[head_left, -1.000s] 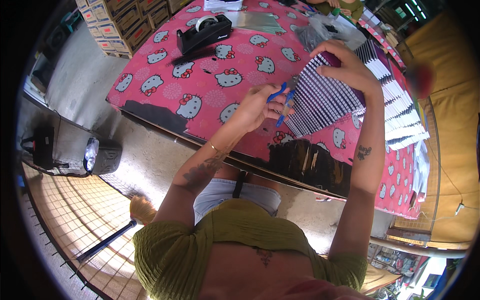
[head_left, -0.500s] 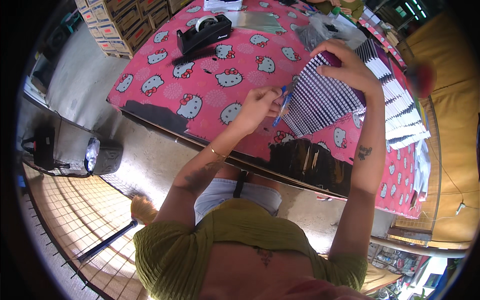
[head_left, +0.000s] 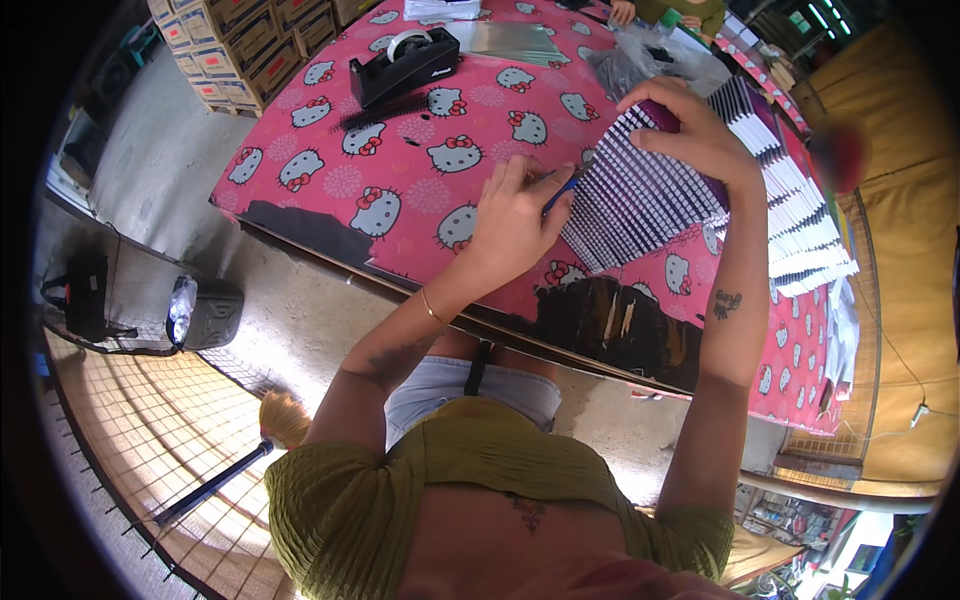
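Note:
A stack of coil-bound notebooks (head_left: pixel 640 205) with white page edges, dark coils and a purple cover rests on the table in front of me. My right hand (head_left: pixel 690 130) grips its far corner, thumb on one side and fingers curled over the top. My left hand (head_left: pixel 520 215) is closed around blue-handled pliers (head_left: pixel 562 192) at the stack's left edge. The pliers' tip meets the coil ends there; exactly what it touches is too small to make out.
The pink patterned table cover (head_left: pixel 420 200) is torn near the front edge. A black tape dispenser (head_left: pixel 405 68) and a loose black coil (head_left: pixel 385 110) lie far left. More notebooks (head_left: pixel 790 190) fan out at right, beside a clear plastic bag (head_left: pixel 665 60). Another person's hand (head_left: pixel 622 12) shows at the back.
My left hand has turned and its fingers have closed around the pliers, whose handles were spread apart before. My right hand and the stack have stayed in place.

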